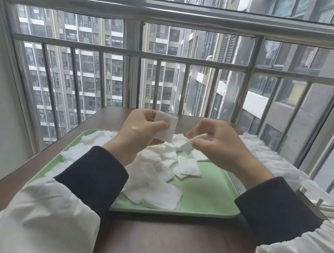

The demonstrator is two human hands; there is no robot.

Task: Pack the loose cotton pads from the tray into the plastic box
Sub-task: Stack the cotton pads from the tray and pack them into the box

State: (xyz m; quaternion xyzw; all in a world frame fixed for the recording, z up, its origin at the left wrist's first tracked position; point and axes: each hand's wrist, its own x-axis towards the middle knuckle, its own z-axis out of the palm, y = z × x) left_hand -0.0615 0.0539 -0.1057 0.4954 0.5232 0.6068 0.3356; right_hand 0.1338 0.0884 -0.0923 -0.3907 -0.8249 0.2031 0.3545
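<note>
Both hands are raised over the green tray (206,197), which sits on a dark wooden surface (169,241). The left hand (141,127) grips a flat pad (166,130) between thumb and curled fingers. The right hand (216,144) pinches a bent pad (188,146) by one end, just beside the other. Loose cotton pads (155,183) lie heaped across the tray's left and middle. At the surface's right edge stands a packed row of pads (270,159); I cannot tell whether a box holds them.
</note>
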